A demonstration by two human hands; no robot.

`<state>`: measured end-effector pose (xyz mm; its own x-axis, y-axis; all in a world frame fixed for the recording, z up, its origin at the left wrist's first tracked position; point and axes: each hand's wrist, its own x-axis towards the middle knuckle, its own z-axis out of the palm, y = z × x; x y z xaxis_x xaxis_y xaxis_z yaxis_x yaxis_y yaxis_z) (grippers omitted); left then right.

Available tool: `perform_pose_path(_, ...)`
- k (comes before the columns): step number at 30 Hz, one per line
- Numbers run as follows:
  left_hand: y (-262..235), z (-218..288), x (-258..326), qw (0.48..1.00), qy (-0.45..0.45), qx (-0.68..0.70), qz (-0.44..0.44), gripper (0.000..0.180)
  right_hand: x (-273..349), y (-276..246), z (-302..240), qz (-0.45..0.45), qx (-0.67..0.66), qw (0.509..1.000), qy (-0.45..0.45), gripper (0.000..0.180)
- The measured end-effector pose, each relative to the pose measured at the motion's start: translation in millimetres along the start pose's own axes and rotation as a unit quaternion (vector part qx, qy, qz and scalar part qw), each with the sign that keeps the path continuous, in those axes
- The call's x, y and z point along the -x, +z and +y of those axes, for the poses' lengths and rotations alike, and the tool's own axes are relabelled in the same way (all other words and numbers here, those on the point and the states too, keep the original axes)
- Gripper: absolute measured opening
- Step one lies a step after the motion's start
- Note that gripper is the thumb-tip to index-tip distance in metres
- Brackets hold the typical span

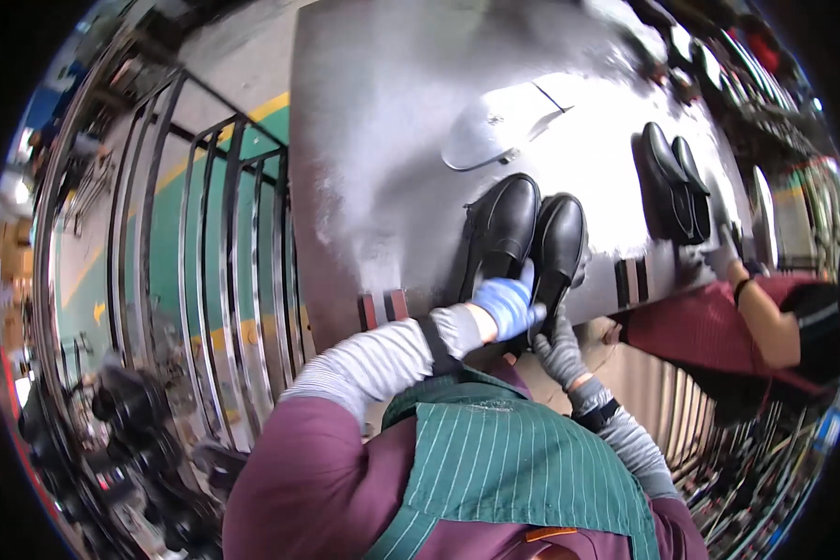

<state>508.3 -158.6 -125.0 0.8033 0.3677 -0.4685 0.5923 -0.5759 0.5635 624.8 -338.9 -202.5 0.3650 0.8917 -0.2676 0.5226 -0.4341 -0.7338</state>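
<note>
Two black leather shoes stand side by side on a shiny grey conveyor surface [383, 140], toes pointing away from me. My left hand [509, 306], in a blue and white glove, grips the heel end of the left shoe [502, 229]. Below it my right hand [560, 350], in a grey glove, holds the heel of the right shoe [560, 245] from beneath. Both heels are partly hidden by my gloves.
A second pair of black shoes [672, 182] stands farther right, near another person's gloved hand [723, 257] and arm in a dark red top. A white curved sheet [504, 126] lies beyond my shoes. Metal rails [215, 243] run along the left over a green floor.
</note>
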Motion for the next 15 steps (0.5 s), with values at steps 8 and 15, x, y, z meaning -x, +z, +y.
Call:
perform_pose_path(8,33.9,-40.9,60.2,0.978,-0.094,0.017,0.183,0.053,-8.0,-57.7,-42.0,-0.140,-0.077,0.970,-0.181,0.054)
perform_pose_path(15,90.0,-81.1,279.1,0.830,-0.399,0.167,0.354,0.053,-44.6,-47.3,-37.8,-0.201,-0.048,0.959,-0.193,0.047)
